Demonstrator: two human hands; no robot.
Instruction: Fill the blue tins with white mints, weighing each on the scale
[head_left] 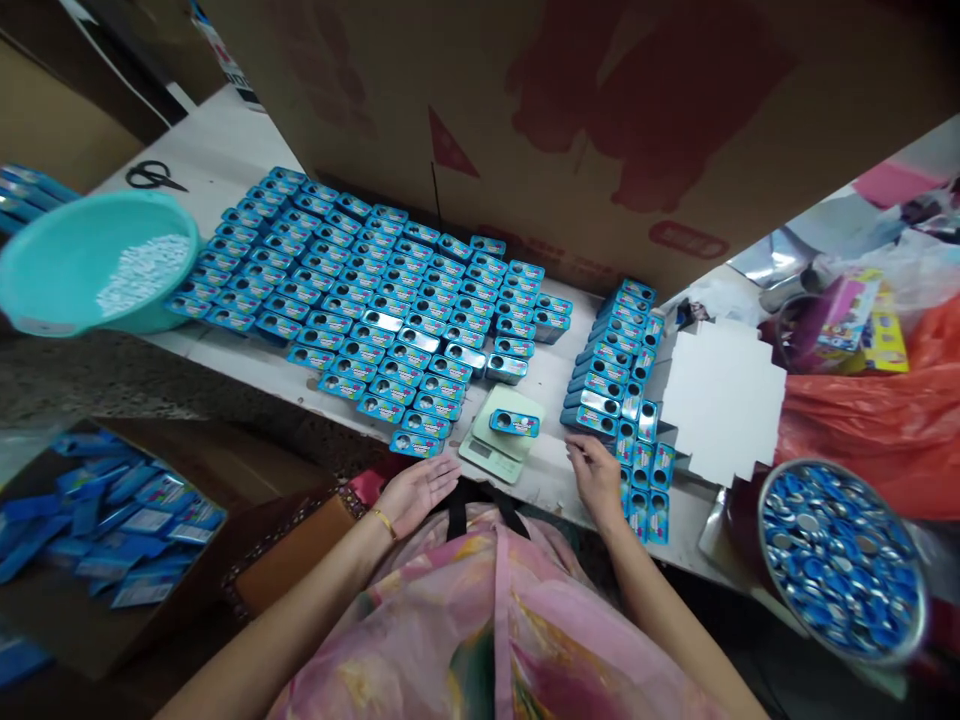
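A small blue tin (514, 423) with a round hole in its top lies on a pale green digital scale (491, 458) near the table's front edge. My left hand (416, 490), palm up with the fingers stretched out, rests at the edge just left of the scale and holds nothing. To the right of the scale is my right hand (598, 478), loosely curled, with thumb and forefinger apart and nothing visible between them. Its fingers are close to the front of a group of upright blue tins (600, 385). Rows of similar tins (382, 320) cover the table's left and middle.
A turquoise basin (45, 260) with small white pieces stands left, near black scissors (154, 177). Below is a carton (247, 510) of blue tins. A big cardboard box (375, 90) blocks the back. At right are a white card box (724, 400) and a pot (919, 600) of round caps.
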